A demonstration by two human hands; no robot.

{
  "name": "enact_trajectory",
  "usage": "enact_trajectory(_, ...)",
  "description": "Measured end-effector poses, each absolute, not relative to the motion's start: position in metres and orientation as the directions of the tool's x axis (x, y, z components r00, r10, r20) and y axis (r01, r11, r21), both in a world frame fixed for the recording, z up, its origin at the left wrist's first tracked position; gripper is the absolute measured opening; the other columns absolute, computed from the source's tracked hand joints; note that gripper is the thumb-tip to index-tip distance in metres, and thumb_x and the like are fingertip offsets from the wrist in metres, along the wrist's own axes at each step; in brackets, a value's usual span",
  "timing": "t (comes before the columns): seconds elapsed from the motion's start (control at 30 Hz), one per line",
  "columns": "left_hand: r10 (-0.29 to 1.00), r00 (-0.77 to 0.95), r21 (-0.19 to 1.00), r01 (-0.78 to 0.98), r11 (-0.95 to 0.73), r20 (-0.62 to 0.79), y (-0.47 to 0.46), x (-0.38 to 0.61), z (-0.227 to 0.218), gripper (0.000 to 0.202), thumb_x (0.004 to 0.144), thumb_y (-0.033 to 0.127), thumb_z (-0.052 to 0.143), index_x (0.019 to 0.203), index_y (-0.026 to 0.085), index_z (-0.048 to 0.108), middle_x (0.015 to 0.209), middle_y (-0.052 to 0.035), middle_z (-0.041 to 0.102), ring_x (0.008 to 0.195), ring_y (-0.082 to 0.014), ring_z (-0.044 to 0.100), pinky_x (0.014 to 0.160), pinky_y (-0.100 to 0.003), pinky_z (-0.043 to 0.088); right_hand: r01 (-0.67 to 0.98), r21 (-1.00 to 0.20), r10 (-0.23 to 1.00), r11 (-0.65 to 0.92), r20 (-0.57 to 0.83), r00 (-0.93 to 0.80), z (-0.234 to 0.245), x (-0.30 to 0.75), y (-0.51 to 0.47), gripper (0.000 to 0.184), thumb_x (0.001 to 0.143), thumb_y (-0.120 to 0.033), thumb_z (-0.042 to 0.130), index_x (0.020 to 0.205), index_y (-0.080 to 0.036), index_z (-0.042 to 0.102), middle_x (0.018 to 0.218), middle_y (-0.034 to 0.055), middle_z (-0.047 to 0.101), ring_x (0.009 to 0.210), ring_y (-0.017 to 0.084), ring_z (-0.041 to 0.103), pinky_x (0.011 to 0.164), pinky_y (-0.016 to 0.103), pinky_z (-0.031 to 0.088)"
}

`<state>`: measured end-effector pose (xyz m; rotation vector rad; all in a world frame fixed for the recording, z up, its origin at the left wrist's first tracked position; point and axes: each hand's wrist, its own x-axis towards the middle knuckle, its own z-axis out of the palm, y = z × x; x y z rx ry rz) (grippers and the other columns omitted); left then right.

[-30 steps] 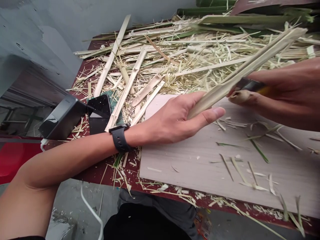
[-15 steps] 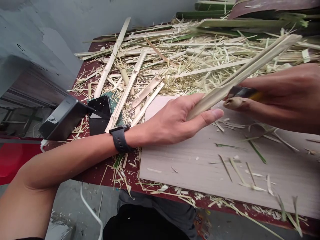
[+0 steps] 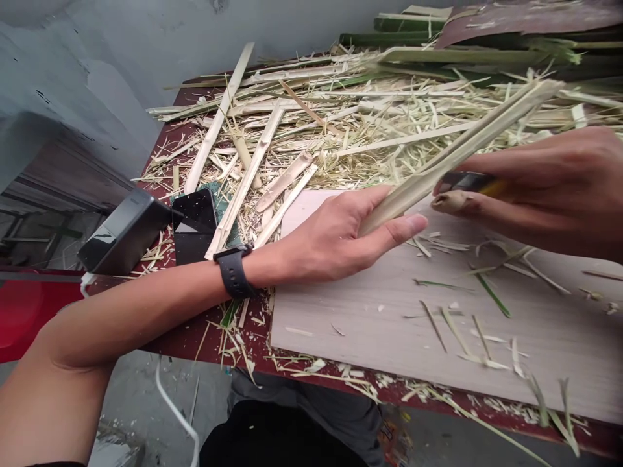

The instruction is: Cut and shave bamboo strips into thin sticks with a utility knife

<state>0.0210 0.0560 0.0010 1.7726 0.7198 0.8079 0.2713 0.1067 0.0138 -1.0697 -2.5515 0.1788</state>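
My left hand [image 3: 335, 233], with a dark watch on its wrist, is closed around the lower end of a pale split bamboo strip [image 3: 467, 152]. The strip slants up to the right above a light wooden board [image 3: 341, 311]. Close to the strip's lower half, my right hand [image 3: 549, 188] is wrapped round a knife [image 3: 470, 181] with a black and yellow handle. Its blade is mostly hidden behind the strip and the fingers. The right thumb wears a tan cover [image 3: 452, 201]. Thin shavings [image 3: 487, 285] lie on the board beneath both hands.
Behind the board spreads a heap of bamboo shavings and strips [image 3: 389, 110]. Left of it are a black phone [image 3: 195, 220], a dark box [image 3: 126, 230] and longer strips [image 3: 219, 117]. The dark red table's front edge [image 3: 389, 389] carries scraps. A white cable [image 3: 175, 402] hangs below.
The bamboo strip's far end sits slightly lower and further left in view. My right hand has shifted a little left with the knife. The left hand keeps its hold.
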Motion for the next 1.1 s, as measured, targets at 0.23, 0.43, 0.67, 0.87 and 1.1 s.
enact_trajectory(0.23, 0.773, 0.597, 0.947, 0.068, -0.315, 0.215, 0.0563, 0.021, -0.0004, 0.024, 0.102, 0.031, 0.063, 0.086, 0.02, 0.048, 0.08, 0.0025, 0.047, 0.075, -0.0132, 0.047, 0.07, -0.029, 0.039, 0.604, -0.227, 0.643, 0.764, 0.35, -0.681, 0.0099, 0.2734, 0.1081, 0.067, 0.102, -0.083, 0.028, 0.072, -0.028, 0.052, 0.047, -0.0029, 0.034, 0.043, 0.014, 0.034, 0.048, 0.04, 0.029)
enact_trajectory(0.43, 0.775, 0.597, 0.943, 0.086, -0.32, 0.209, 0.056, 0.0218, -0.0002, 0.028, 0.103, 0.037, 0.062, 0.085, 0.021, 0.047, 0.081, 0.0016, 0.049, 0.077, -0.0135, 0.049, 0.072, -0.029, 0.041, 0.614, -0.266, 0.668, 0.743, 0.35, -0.656, 0.0123, 0.2701, 0.1032, 0.064, 0.103, -0.081, 0.034, 0.073, -0.027, 0.053, 0.048, -0.0032, 0.036, 0.043, 0.012, 0.033, 0.05, 0.039, 0.033)
enact_trajectory(0.67, 0.775, 0.599, 0.936, 0.115, -0.332, 0.201, 0.056, 0.021, -0.0002, 0.028, 0.103, 0.039, 0.061, 0.087, 0.02, 0.049, 0.082, 0.0013, 0.05, 0.077, -0.0136, 0.05, 0.072, -0.029, 0.042, 0.567, -0.218, 0.604, 0.795, 0.372, -0.705, 0.0094, 0.2748, 0.1072, 0.061, 0.104, -0.079, 0.033, 0.076, -0.029, 0.053, 0.047, -0.004, 0.035, 0.043, 0.013, 0.034, 0.048, 0.04, 0.027)
enact_trajectory(0.87, 0.772, 0.597, 0.914, 0.152, -0.376, 0.218, 0.0547, 0.0211, 0.0006, 0.036, 0.107, 0.049, 0.05, 0.089, 0.018, 0.052, 0.085, -0.0003, 0.051, 0.081, -0.0136, 0.052, 0.076, -0.03, 0.042, 0.564, -0.204, 0.595, 0.8, 0.385, -0.705, 0.0114, 0.2759, 0.1073, 0.057, 0.106, -0.073, 0.035, 0.075, -0.028, 0.051, 0.048, -0.0036, 0.036, 0.045, 0.014, 0.035, 0.048, 0.039, 0.028)
enact_trajectory(1.1, 0.778, 0.593, 0.911, 0.174, -0.374, 0.206, 0.0561, 0.0218, 0.0, 0.04, 0.105, 0.055, 0.053, 0.09, 0.018, 0.053, 0.086, -0.0007, 0.054, 0.081, -0.0138, 0.053, 0.075, -0.029, 0.044, 0.583, -0.31, 0.66, 0.751, 0.358, -0.66, 0.0141, 0.272, 0.1052, 0.064, 0.101, -0.082, 0.038, 0.075, -0.027, 0.059, 0.046, -0.0052, 0.037, 0.041, 0.008, 0.031, 0.048, 0.035, 0.029)
